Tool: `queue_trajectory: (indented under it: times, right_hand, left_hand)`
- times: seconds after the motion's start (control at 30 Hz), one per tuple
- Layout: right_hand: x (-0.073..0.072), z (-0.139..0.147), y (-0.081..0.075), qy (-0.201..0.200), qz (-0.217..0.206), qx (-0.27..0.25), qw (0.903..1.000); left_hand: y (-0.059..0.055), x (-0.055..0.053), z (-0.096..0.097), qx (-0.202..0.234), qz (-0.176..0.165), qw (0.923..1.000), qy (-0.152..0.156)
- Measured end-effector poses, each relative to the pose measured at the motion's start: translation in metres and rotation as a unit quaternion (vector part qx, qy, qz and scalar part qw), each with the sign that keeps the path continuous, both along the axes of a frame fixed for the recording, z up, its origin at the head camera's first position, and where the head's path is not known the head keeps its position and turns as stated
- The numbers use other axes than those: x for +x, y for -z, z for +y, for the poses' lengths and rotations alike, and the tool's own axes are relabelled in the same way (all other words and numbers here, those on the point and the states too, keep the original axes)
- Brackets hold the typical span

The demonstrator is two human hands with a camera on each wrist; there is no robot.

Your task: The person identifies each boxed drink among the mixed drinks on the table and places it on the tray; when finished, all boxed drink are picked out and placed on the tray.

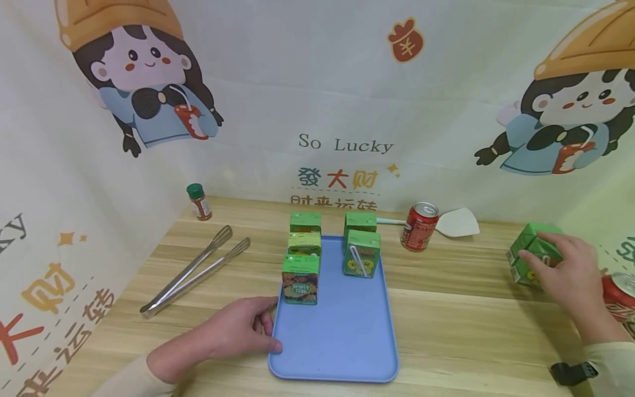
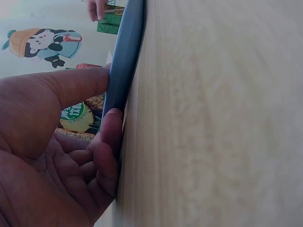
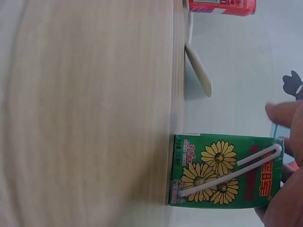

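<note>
My left hand grips the left rim of the blue tray; in the left wrist view the thumb lies on one side of its edge and curled fingers on the other. Three drink cartons line the tray's left side. Two green cartons stand at its far right. Off to the right, my right hand is over two green drink cartons. In the right wrist view, the thumb is apart from the upright carton with a straw, while other fingers are around its top, partly hidden.
Metal tongs lie left of the tray, near a green-capped spice jar. A red can stands in front of a white spatula at the back. Another red can is beside the right wrist. Printed cloth hangs behind.
</note>
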State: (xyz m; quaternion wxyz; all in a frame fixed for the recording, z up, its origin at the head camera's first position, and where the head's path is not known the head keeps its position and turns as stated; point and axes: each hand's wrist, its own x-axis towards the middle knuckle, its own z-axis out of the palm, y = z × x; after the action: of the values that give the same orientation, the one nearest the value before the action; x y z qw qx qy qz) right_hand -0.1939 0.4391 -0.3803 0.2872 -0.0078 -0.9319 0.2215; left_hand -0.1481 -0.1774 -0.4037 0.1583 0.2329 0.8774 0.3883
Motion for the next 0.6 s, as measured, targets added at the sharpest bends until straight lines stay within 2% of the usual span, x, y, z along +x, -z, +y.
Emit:
queue_trajectory:
  times: [0.17,0.3,0.47,0.6]
  right_hand:
    - [0.0019,-0.0003,-0.0001,0.029,-0.026,-0.014,0.9991]
    - [0.004,-0.0006,-0.0031,0.044,-0.049,-0.005,0.9978]
    - [0.0058,-0.0001,-0.0063,0.051,-0.081,0.009,0.9953]
    - [0.0052,0.0006,-0.0086,0.049,-0.091,0.012,0.9946]
  left_hand:
    - [-0.0009,-0.0003,0.0004,0.0,0.001,1.0,0.004]
    - [-0.0009,-0.0002,0.0004,-0.001,-0.002,1.0,0.003]
    - [-0.0002,-0.0004,0.0004,-0.001,-0.008,1.0,0.002]
    - [0.0006,-0.0011,0.0003,0.001,-0.003,1.0,0.003]
